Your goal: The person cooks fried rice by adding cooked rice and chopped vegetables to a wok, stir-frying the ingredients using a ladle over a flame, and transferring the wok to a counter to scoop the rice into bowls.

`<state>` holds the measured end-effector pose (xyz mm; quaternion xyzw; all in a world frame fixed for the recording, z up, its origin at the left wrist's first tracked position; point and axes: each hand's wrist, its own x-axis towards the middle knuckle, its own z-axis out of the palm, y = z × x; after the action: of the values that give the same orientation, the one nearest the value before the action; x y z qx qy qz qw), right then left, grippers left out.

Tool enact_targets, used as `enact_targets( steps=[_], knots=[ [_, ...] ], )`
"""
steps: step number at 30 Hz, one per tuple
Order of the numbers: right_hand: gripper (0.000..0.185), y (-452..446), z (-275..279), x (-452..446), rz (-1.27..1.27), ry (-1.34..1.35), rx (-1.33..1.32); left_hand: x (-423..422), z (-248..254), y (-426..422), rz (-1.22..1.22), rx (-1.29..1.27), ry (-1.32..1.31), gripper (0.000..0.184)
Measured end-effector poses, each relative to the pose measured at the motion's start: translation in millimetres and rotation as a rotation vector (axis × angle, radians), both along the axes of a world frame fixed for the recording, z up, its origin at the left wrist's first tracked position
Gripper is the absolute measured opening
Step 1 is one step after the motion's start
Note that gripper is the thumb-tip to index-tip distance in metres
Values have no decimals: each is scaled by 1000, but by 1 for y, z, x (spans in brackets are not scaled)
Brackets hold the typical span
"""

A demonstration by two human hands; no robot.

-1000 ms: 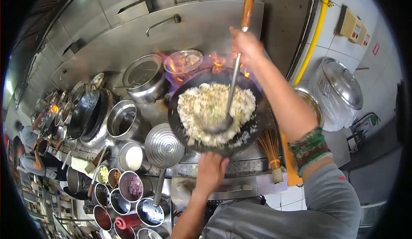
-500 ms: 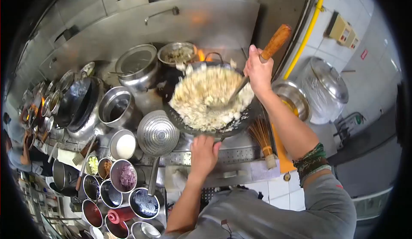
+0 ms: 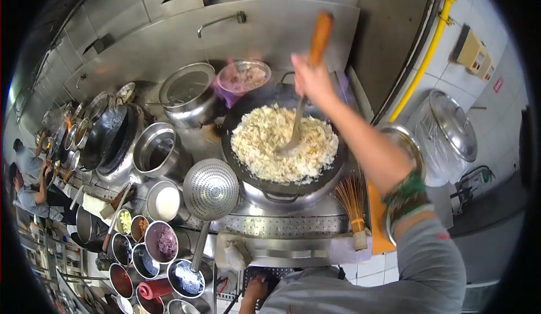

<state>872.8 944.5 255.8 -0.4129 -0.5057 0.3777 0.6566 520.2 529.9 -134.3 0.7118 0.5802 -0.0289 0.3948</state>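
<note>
Fried rice (image 3: 270,164) lies in a large black wok (image 3: 234,119) on the burner. My right hand (image 3: 311,80) is wrapped round the shaft of a ladle (image 3: 320,38), just below its wooden handle. The ladle's bowl rests in the rice. Down at the bottom, my left hand (image 3: 256,287) is low beside my body, away from the wok, its fingers largely hidden. The wok's near loop handle (image 3: 280,199) shows with no hand on it.
A perforated strainer (image 3: 211,190) lies left of the wok, by pots and ingredient containers. A bamboo brush (image 3: 352,207) is at the right. A bowl (image 3: 243,77) of food stands behind. Two co-workers (image 3: 31,193) are at far left.
My left hand has left the wok's near edge and dropped toward my body. The wok has settled level, the tossed rice lies in it, and the flames behind it have gone from view.
</note>
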Motion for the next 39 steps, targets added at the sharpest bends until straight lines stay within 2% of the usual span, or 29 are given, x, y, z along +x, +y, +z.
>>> enact_targets(
  steps=[1,2,4,5,7,8,9,11,12,13,15,16,17,19,21,22,25,26,27,29,31,33,35,36,39],
  knots=[
    [34,5,23,9,37,-14,-37,-21,-73,-28,-191,-45,337,40],
    [35,1,47,9,-63,-109,-33,-21,-70,-35,-250,-191,277,37],
    [36,-10,79,24,4,-115,-17,-23,-66,-51,-341,-507,160,33],
    [34,-22,81,35,37,-82,-35,-21,-53,-51,-371,-519,111,34],
    [33,-39,39,34,-246,-118,-51,-15,0,-28,-453,-533,22,35],
    [33,-41,18,20,-290,-39,-6,-7,26,-10,-458,-451,-95,36],
    [33,-26,-11,20,-230,-65,49,1,53,8,-470,-364,-207,37],
    [34,-13,0,27,-3,51,-7,29,171,58,-259,-200,-316,35],
    [35,-9,15,42,-125,-45,-59,57,235,86,-58,-171,-261,32],
    [36,-8,32,56,-231,-147,-108,68,246,102,-79,320,-350,31],
    [39,-33,71,77,-76,46,-88,96,271,141,1,689,-336,39],
    [37,-40,64,89,-89,30,-76,109,281,160,-4,873,-308,43],
    [35,-49,58,93,-114,6,-59,120,281,177,-41,926,-283,50],
    [35,-51,24,64,-269,114,-55,138,262,211,-87,1006,-328,44],
    [34,-47,9,61,-219,202,-25,144,235,223,-200,839,-226,30],
    [33,-42,20,64,-231,216,-86,143,230,214,-173,946,-321,19],
    [30,-57,69,78,-169,279,-214,132,279,179,-133,888,-451,17],
    [30,-69,72,75,-159,277,-240,135,302,170,-125,902,-458,16],
    [30,-79,71,68,-146,273,-269,137,303,165,-131,874,-454,16],
    [28,-77,54,49,-340,131,-194,145,304,171,-111,895,-513,13],
    [30,-87,40,19,-427,200,-66,137,254,165,-108,891,-489,12],
    [35,-106,30,13,-384,242,74,121,213,150,-114,920,-307,11],
    [37,-129,29,9,-459,270,178,99,221,115,-167,855,-304,14],
    [38,-133,19,12,-405,301,221,97,230,113,-151,943,-414,14],
    [36,-120,7,3,-459,290,181,103,262,169,-94,884,-322,17]
  ],
)
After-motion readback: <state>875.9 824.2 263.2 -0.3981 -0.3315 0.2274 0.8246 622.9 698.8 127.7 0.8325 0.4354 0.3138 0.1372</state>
